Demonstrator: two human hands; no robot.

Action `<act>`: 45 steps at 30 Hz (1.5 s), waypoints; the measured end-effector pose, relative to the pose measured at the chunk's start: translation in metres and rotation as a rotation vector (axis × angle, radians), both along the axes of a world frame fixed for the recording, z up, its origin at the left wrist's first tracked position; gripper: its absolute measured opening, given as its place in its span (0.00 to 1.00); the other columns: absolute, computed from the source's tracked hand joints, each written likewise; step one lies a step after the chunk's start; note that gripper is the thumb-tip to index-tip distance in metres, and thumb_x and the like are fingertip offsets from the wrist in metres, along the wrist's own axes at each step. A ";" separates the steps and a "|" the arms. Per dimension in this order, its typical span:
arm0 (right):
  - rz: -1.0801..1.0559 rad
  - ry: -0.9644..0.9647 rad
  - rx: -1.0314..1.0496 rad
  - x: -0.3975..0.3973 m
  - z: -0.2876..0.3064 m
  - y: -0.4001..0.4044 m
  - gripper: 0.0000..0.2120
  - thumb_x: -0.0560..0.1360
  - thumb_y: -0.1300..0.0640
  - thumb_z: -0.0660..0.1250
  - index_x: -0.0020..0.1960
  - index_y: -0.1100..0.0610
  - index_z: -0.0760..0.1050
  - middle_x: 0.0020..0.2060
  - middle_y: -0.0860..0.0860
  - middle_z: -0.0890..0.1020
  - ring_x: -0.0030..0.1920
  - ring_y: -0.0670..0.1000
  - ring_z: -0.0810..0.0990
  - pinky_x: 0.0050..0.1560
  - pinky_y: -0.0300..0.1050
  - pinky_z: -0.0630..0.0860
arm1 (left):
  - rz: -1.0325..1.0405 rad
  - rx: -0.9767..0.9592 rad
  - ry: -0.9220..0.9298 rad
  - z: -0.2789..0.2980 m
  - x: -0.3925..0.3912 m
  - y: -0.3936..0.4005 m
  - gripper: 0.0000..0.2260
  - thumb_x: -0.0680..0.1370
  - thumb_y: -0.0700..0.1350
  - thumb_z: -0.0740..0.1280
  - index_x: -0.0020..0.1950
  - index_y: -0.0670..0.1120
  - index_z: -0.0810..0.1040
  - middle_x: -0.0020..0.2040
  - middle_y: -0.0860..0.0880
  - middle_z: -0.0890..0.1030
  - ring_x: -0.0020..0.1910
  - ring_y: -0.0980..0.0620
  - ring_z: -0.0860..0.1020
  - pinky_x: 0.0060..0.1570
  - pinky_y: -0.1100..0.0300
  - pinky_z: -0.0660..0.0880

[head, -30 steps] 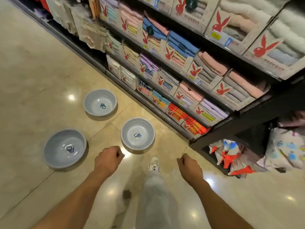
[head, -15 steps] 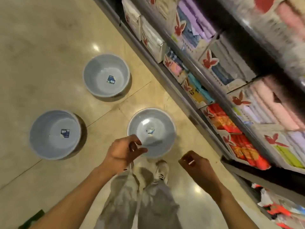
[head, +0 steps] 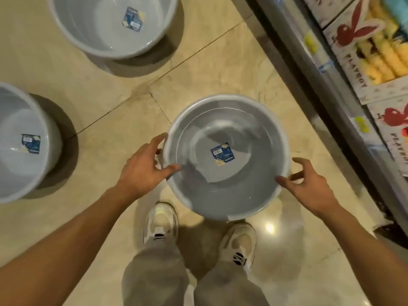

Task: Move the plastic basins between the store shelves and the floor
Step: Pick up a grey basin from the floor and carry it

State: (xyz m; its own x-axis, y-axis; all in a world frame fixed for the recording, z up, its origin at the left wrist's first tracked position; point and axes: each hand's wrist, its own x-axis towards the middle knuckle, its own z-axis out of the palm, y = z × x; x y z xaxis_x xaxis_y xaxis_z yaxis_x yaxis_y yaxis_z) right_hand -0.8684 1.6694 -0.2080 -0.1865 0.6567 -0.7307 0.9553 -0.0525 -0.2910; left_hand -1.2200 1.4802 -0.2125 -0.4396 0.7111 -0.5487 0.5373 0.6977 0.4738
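Observation:
Three grey plastic basins stand on the beige tiled floor, each with a blue label inside. The nearest basin [head: 229, 195] is just in front of my shoes. My left hand [head: 141, 168] grips its left rim, thumb inside and fingers outside. At the right rim, my right hand [head: 309, 186] has its fingers spread, thumb over the inside and fingers outside; whether it presses the rim is unclear. A second basin [head: 103, 34] lies at the top left, partly cut off. The third basin [head: 13, 173] is at the left edge.
The bottom store shelf [head: 326, 89] runs diagonally down the right side, close to the nearest basin. Boxes of folded towels with red rabbit logos [head: 362, 34] fill it. My two shoes [head: 161, 224] stand right behind the basin.
I have bent down and stepped closer, so the basins look much larger. Both hands went from loose fists above the floor to the near basin's rim; the left one has taken hold.

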 end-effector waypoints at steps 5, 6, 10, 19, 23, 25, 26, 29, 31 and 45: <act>-0.093 0.194 -0.030 -0.004 -0.044 -0.010 0.25 0.68 0.35 0.70 0.57 0.34 0.59 0.46 0.36 0.75 0.44 0.43 0.77 0.36 0.46 0.74 | 0.098 0.065 -0.189 -0.035 0.001 -0.006 0.33 0.71 0.63 0.74 0.68 0.76 0.58 0.35 0.56 0.82 0.29 0.57 0.84 0.27 0.71 0.75; -0.120 0.219 -0.015 -0.005 -0.047 -0.012 0.23 0.69 0.39 0.70 0.56 0.34 0.59 0.46 0.37 0.76 0.44 0.43 0.78 0.35 0.44 0.74 | 0.112 0.076 -0.204 -0.039 0.003 -0.007 0.31 0.72 0.59 0.74 0.69 0.72 0.61 0.34 0.55 0.84 0.27 0.55 0.84 0.26 0.70 0.76; -0.125 0.248 0.013 -0.005 -0.035 -0.019 0.21 0.72 0.45 0.70 0.55 0.36 0.59 0.45 0.39 0.77 0.42 0.45 0.79 0.32 0.40 0.74 | 0.162 0.087 -0.227 -0.031 0.008 -0.010 0.30 0.74 0.51 0.73 0.73 0.62 0.64 0.32 0.53 0.84 0.25 0.52 0.83 0.26 0.67 0.77; -0.214 0.363 0.100 -0.035 0.147 -0.003 0.22 0.71 0.53 0.71 0.52 0.30 0.66 0.42 0.40 0.81 0.36 0.43 0.82 0.24 0.38 0.75 | 0.285 0.203 -0.268 0.146 -0.006 -0.016 0.27 0.77 0.52 0.70 0.73 0.67 0.64 0.37 0.56 0.85 0.26 0.50 0.82 0.24 0.62 0.79; -0.195 0.412 0.094 -0.055 0.245 -0.008 0.20 0.72 0.51 0.72 0.56 0.32 0.68 0.43 0.38 0.81 0.35 0.46 0.83 0.27 0.44 0.77 | 0.329 0.243 -0.308 0.243 -0.032 -0.034 0.30 0.76 0.51 0.72 0.72 0.73 0.63 0.37 0.48 0.85 0.27 0.46 0.82 0.24 0.54 0.81; -0.201 0.439 0.091 -0.073 0.284 -0.009 0.22 0.72 0.52 0.72 0.56 0.30 0.68 0.43 0.36 0.81 0.36 0.43 0.83 0.26 0.42 0.78 | 0.370 0.272 -0.321 0.282 -0.046 -0.040 0.31 0.76 0.50 0.73 0.72 0.72 0.64 0.38 0.50 0.85 0.27 0.47 0.82 0.22 0.57 0.79; -0.202 0.449 0.099 -0.084 0.302 -0.008 0.22 0.72 0.51 0.73 0.56 0.30 0.68 0.43 0.35 0.81 0.37 0.42 0.83 0.26 0.41 0.77 | 0.394 0.294 -0.305 0.299 -0.053 -0.040 0.31 0.77 0.50 0.73 0.71 0.73 0.64 0.39 0.52 0.86 0.28 0.48 0.82 0.21 0.59 0.77; -0.206 0.471 0.145 -0.122 0.347 -0.002 0.22 0.72 0.51 0.73 0.56 0.29 0.69 0.45 0.33 0.80 0.39 0.39 0.82 0.28 0.43 0.79 | 0.459 0.345 -0.244 0.342 -0.074 -0.036 0.32 0.76 0.48 0.72 0.68 0.78 0.64 0.45 0.65 0.85 0.36 0.56 0.84 0.26 0.64 0.79; -0.204 0.503 0.202 -0.153 0.371 0.007 0.22 0.73 0.52 0.73 0.58 0.31 0.69 0.47 0.34 0.80 0.41 0.38 0.82 0.30 0.44 0.79 | 0.525 0.383 -0.238 0.365 -0.090 -0.030 0.32 0.77 0.45 0.71 0.69 0.77 0.65 0.46 0.63 0.86 0.40 0.55 0.85 0.33 0.57 0.84; -0.006 0.571 0.193 -0.364 0.315 0.161 0.20 0.78 0.52 0.68 0.61 0.30 0.67 0.51 0.29 0.78 0.48 0.35 0.80 0.40 0.36 0.76 | 0.857 0.367 -0.062 0.314 -0.222 0.075 0.26 0.73 0.57 0.68 0.72 0.64 0.68 0.35 0.50 0.85 0.31 0.53 0.83 0.31 0.55 0.81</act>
State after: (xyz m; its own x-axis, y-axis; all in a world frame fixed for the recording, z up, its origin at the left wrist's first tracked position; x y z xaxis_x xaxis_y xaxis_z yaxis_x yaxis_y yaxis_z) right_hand -1.2327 1.8302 0.1066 -0.5107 0.7694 -0.3837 0.6447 0.0475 -0.7629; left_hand -1.4420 1.5552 0.1018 -0.8718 0.2908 -0.3942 -0.1257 0.6451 0.7537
